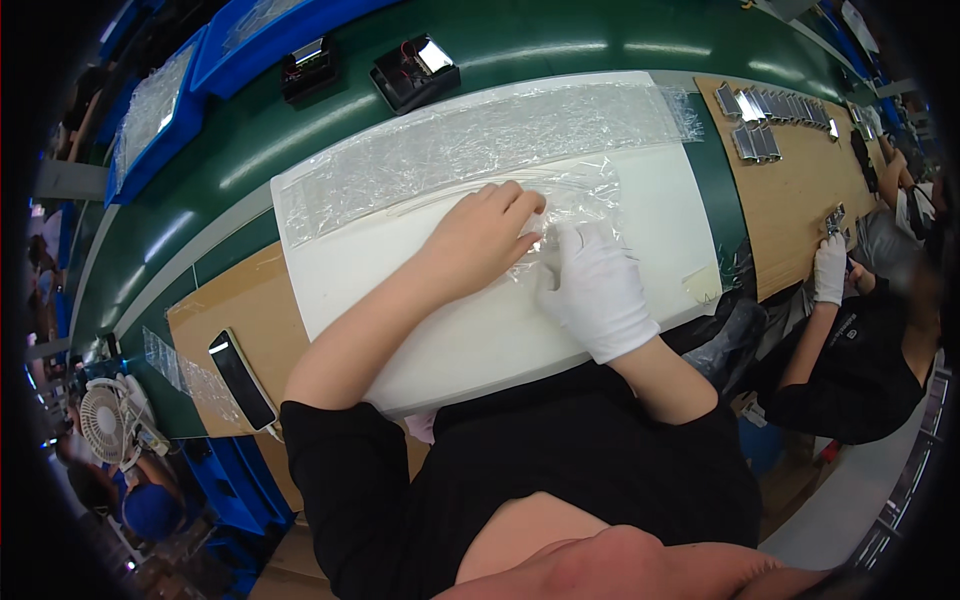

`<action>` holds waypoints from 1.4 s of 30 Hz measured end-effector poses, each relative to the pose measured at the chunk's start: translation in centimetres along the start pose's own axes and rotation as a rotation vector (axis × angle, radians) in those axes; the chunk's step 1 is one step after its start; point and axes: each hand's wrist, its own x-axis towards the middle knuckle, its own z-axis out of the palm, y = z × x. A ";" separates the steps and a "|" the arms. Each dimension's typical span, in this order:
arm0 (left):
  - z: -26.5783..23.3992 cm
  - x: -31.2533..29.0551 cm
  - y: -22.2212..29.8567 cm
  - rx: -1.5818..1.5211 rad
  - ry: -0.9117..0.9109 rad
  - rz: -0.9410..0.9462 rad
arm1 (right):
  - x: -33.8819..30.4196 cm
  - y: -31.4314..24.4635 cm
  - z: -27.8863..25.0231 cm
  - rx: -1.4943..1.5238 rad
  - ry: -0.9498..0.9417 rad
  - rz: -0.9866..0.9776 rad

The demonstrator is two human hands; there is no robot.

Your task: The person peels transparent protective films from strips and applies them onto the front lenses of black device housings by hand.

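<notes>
My left hand (485, 240), bare, has its fingers curled and closed on a crinkled piece of clear plastic film (598, 192). Close beside it, my right hand (598, 290) wears a white glove and is bent round the near edge of the same film; its fingertips are partly hidden. Thin whitish strands (440, 196) run out to the left beyond my left fingers. Under both hands lies a white board (400, 330). A long sheet of clear film (430, 145) stretches across the board's far part.
A phone (243, 378) rests on cardboard at the left, near a fan (103, 420). Two black boxes (415, 75) and blue trays (160, 120) stand at the back. At the right, metal parts (770, 108) sit on brown cardboard (790, 200), where a co-worker's gloved hand (830, 268) works.
</notes>
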 end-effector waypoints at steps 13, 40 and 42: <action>-0.8 -0.9 -1.5 -0.047 0.095 0.090 | 1.9 7.0 -1.7 1.034 -0.178 0.458; -14.2 -1.9 -21.4 -0.683 1.334 -0.619 | 10.2 2.5 -1.8 1.808 -0.061 0.117; -13.6 0.7 -16.7 -1.119 1.297 -0.618 | 9.7 3.0 -1.6 1.821 -0.013 0.088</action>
